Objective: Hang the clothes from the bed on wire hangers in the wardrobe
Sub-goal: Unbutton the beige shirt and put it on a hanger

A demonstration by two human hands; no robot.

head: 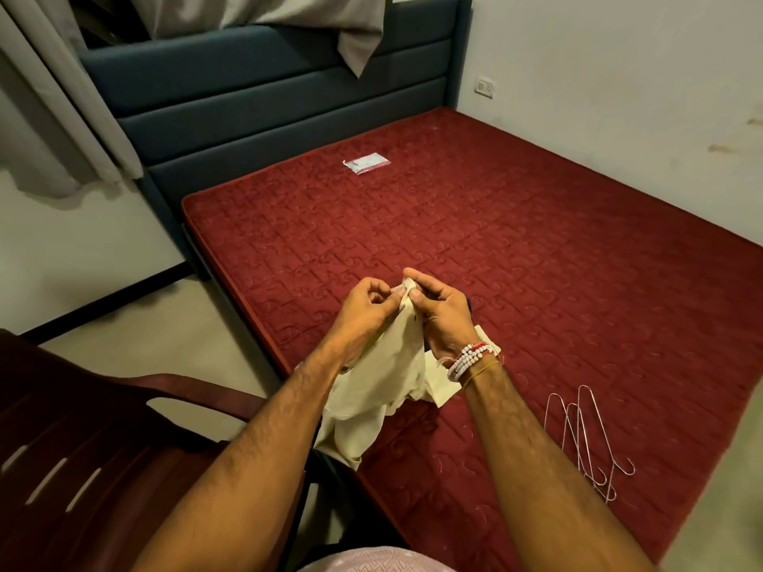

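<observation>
**Both hands pinching the cream garment above the mattress**

Your left hand and right hand meet over the near part of the dark red quilted mattress. Each has its fingers curled in, and thumb and fingertips pinch the top edge of a cream-coloured cloth garment. The two hands almost touch, with a small bunch of the fabric held between them.

The rest of the garment hangs loose between your forearms and drapes down toward the mattress's near left corner. A paler flap of it lies on the mattress just under your right wrist. That wrist wears white and red bead bracelets.

To your right, a small pile of thin silver wire hangers lies flat on the mattress near its front edge, hooks pointing toward you. They are apart from the garment, and neither hand touches them.

Farther up the mattress, near the blue padded headboard, lies a small clear plastic packet. A grey cloth droops over the top of the headboard. A dark reddish-brown plastic chair stands beside your left arm, off the bed.
</observation>
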